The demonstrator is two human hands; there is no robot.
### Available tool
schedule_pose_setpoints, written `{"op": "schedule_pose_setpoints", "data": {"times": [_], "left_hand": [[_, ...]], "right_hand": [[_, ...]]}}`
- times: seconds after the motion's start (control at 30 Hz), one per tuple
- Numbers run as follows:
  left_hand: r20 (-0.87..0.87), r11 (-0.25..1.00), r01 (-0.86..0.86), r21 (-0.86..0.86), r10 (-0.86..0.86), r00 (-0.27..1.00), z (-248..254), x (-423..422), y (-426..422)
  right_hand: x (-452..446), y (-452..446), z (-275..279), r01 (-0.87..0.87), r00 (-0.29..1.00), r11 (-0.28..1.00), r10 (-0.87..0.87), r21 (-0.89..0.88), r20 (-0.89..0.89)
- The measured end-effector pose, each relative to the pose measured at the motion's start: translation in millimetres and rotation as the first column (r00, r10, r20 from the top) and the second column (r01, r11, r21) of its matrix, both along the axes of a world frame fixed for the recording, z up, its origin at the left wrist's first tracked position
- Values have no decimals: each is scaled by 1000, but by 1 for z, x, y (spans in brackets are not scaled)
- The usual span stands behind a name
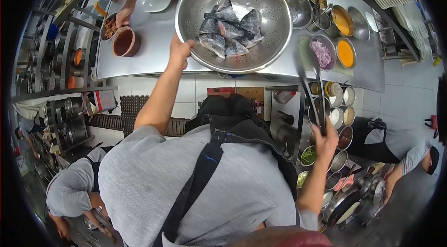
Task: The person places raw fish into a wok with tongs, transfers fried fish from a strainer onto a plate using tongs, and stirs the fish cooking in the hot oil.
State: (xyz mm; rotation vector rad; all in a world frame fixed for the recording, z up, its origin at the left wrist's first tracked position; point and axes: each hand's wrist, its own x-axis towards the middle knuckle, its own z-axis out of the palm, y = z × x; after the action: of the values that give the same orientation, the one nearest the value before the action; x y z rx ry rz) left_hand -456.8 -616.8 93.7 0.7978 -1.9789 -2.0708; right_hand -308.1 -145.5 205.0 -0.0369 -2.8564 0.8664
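Observation:
My left hand [180,51] is closed on the rim of a large steel colander [186,19], near the front edge of the steel counter. Several pieces of fish [228,29] with dark, silvery skin lie in the middle of the colander. Off to the right, my right hand [326,140] grips a pair of long metal tongs [316,96]. Their arms point up toward the counter and stand apart, with nothing visible between the tips. The far ends are somewhat blurred.
Another person's hands [125,16] reach in at upper left by a tub of dark red sauce [126,43] and a white dish [157,0]. Bowls of sliced onion [321,54] and orange sauce [345,53] stand right. Co-workers [74,182] [396,142] are on both sides.

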Motion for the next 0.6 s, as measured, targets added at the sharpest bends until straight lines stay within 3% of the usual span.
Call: {"op": "schedule_pose_setpoints", "data": {"times": [0.07, 0.2, 0.27, 0.4, 0.47, 0.6], "left_hand": [[-66, 990, 42, 131, -34, 997, 4, 11, 20], [-38, 984, 84, 160, -79, 996, -1, 26, 52], [-73, 976, 128, 178, -117, 990, -12, 26, 54], [-107, 951, 203, 233, -183, 977, -4, 27, 56], [-69, 907, 229, 354, -219, 973, 9, 31, 54], [-78, 902, 243, 358, -231, 970, 7, 31, 44]], "right_hand": [[-41, -21, 23, -53, 994, 991, 40, 122, 102], [-117, -55, 21, -268, 963, 881, 237, 390, 126], [-146, -70, 12, -366, 928, 841, 362, 399, 87], [-186, -102, -5, -415, 908, 819, 344, 397, 240], [-194, -114, -7, -410, 895, 820, 278, 399, 347], [-200, -116, -12, -419, 894, 825, 300, 380, 334]]}}
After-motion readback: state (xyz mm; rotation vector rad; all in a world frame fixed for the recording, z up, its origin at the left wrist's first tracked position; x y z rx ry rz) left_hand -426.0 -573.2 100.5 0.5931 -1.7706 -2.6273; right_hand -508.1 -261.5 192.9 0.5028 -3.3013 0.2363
